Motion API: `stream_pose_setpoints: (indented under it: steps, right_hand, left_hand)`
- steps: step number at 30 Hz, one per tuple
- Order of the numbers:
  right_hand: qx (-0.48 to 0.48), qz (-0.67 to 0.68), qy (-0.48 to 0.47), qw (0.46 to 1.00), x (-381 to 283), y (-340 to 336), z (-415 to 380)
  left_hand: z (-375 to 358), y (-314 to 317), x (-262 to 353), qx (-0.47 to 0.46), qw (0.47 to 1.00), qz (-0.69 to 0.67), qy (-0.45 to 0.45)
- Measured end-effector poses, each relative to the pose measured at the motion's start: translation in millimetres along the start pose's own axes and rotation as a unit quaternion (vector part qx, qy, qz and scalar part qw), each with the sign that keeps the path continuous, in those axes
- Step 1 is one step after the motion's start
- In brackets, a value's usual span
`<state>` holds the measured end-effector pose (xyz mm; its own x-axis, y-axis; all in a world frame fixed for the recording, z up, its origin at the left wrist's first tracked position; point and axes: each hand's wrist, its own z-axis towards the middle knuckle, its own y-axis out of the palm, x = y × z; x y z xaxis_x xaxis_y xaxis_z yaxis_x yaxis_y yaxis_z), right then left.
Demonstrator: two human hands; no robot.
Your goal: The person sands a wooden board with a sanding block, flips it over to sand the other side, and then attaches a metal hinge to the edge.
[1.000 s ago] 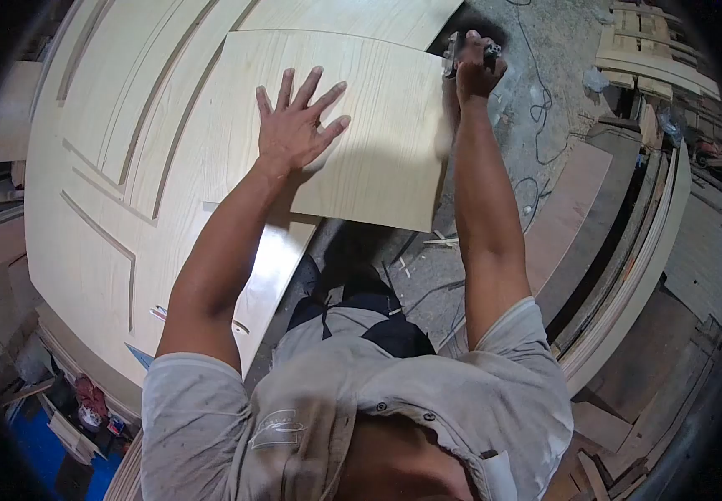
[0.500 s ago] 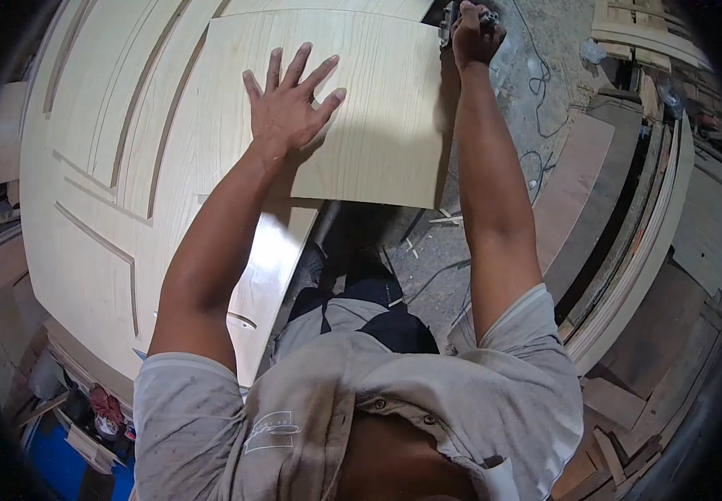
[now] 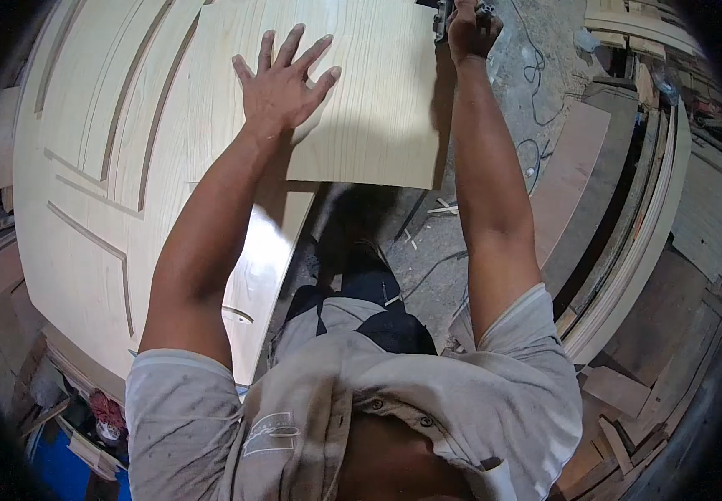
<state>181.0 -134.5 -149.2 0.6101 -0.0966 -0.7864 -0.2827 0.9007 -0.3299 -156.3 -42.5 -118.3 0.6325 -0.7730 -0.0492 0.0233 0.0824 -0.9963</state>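
Observation:
My left hand (image 3: 279, 96) lies flat with spread fingers on a pale wooden panel (image 3: 369, 125). The panel rests over a larger pale door with grooved mouldings (image 3: 85, 192), and its near end overhangs the gap above the floor. At the panel's far right edge, my right hand (image 3: 473, 33) is closed around a dark planer (image 3: 441, 23). The hand and the top border of the view hide most of that tool, so its exact type is hard to make out.
Black cord (image 3: 536, 75) snakes over the concrete floor (image 3: 436, 250), among wood scraps. Long boards and mouldings (image 3: 628, 242) are stacked on the right. Offcuts (image 3: 620, 388) lie at lower right. A blue item (image 3: 64, 463) and assorted clutter are at lower left.
The panel, door and surroundings have shifted slightly up and left in view. Both hands keep their places on the panel and the tool, with the right hand now nearer the top border.

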Motion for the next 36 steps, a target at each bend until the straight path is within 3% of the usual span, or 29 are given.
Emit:
stream_pose_setpoints:
  steps: [2,4,7,8,9,11,12,14,17,19,20,21,22,24,27,28,31,32,36]
  right_hand:
    - [-0.008,-0.080,-0.048,0.996,-9,-3,-4]
    - [0.004,0.064,0.023,0.998,-19,-9,-18]
    - [0.017,0.091,0.087,0.992,-30,-12,-29]
    - [-0.046,-0.164,-0.055,0.984,-27,-22,-26]
    - [-0.046,-0.164,-0.054,0.984,-25,-23,-29]
    - [0.065,-0.330,-0.310,0.889,-20,-22,-29]
    - [0.066,-0.330,-0.310,0.889,-17,-23,-33]
    - [-0.004,-0.251,-0.186,0.950,-23,-30,-44]
    - [-0.006,-0.251,-0.142,0.957,-22,-30,-51]
    - [-0.002,-0.263,-0.168,0.950,-28,-35,-53]
    - [-0.024,-0.054,-0.032,0.998,-40,-40,-55]
    - [-0.045,0.157,0.108,0.981,-52,-44,-58]
    - [-0.044,0.157,0.108,0.981,-56,-44,-60]
    - [-0.022,0.062,-0.027,0.997,-66,-43,-67]
    - [-0.029,0.052,0.045,0.997,-87,-51,-80]
    - [-0.026,0.107,0.071,0.991,-85,-51,-85]
    - [-0.019,0.124,0.071,0.990,-80,-53,-96]
    - [-0.009,0.095,-0.003,0.995,-82,-54,-99]
    - [-0.013,0.086,0.064,0.994,-101,-65,-117]
  left_hand:
    - [1,0,-1,-0.001,1.000,0.000,-0.002]
    - [-2,1,1,-0.004,1.000,0.000,-0.003]
    - [0,0,2,-0.007,1.000,0.010,-0.005]
    - [1,-1,1,-0.010,1.000,0.019,-0.007]
    - [0,-1,1,-0.011,1.000,0.019,-0.007]
    - [0,0,1,0.000,1.000,0.008,-0.006]
    - [1,1,0,0.000,1.000,0.009,-0.006]
    - [1,2,0,-0.001,1.000,0.010,-0.006]
    - [0,3,1,0.012,1.000,0.007,-0.006]
    - [2,3,0,0.005,1.000,0.011,-0.008]
    - [2,3,-1,0.007,1.000,0.011,-0.008]
    - [1,4,0,0.007,1.000,0.009,-0.008]
    - [2,4,0,0.008,1.000,0.009,-0.007]
    - [1,5,0,0.010,1.000,0.014,-0.008]
    - [2,11,-1,0.023,1.000,0.020,-0.006]
    - [2,10,-1,0.023,1.000,0.018,-0.005]
    - [2,8,-2,0.023,0.999,0.023,-0.004]
    - [2,8,-2,0.024,1.000,0.019,-0.002]
    - [2,12,-4,0.038,0.999,0.019,0.002]
